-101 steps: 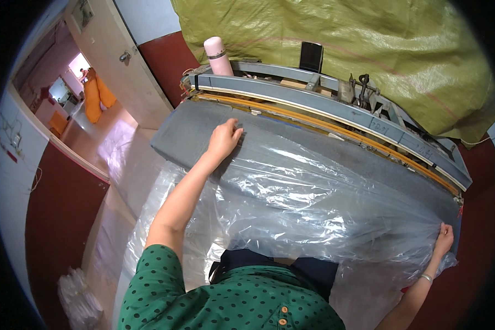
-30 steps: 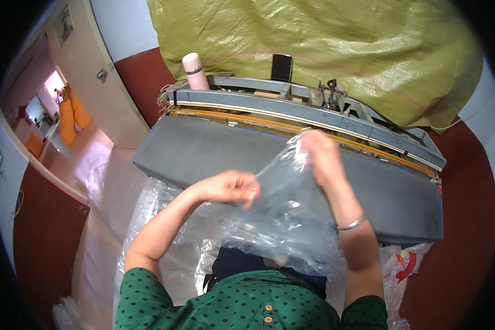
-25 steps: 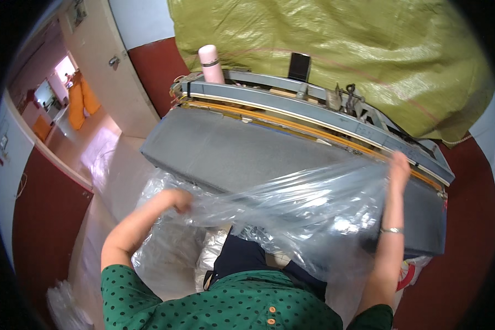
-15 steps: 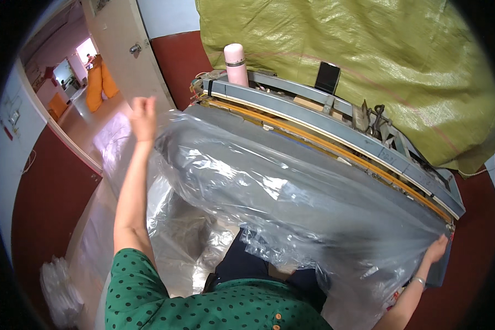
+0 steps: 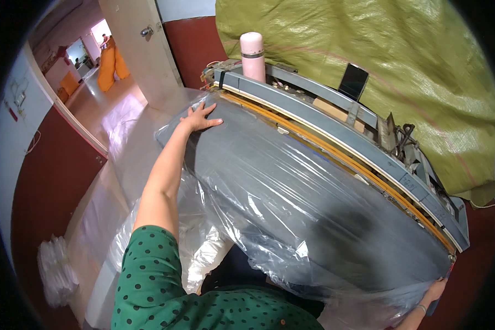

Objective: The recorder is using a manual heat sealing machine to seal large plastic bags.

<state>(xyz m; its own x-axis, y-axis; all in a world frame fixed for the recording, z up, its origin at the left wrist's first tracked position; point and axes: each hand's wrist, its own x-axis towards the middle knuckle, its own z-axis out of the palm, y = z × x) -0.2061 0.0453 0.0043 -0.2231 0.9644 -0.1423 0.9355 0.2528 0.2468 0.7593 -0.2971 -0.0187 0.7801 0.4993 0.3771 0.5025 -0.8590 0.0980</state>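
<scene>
A wide clear plastic sheet lies over the grey bed of a long machine and hangs down over its near edge toward my legs. At the bed's far left end my left hand is spread flat on the plastic, fingers apart. My right hand is at the bed's right end, closed on the edge of the sheet; part of it is cut by shadow and its fingertips are hard to see. More crumpled plastic is bunched below my left arm.
Behind the bed runs a grey metal bar with an orange strip. On its frame stand a pink flask, a phone and scissors. A yellow-green tarp hangs behind. Folded plastic lies lower left, near an open door.
My left hand has come down from the air onto the bed, fingers now spread. The plastic lies flatter over the surface. My right hand has moved lower, nearer to me.
</scene>
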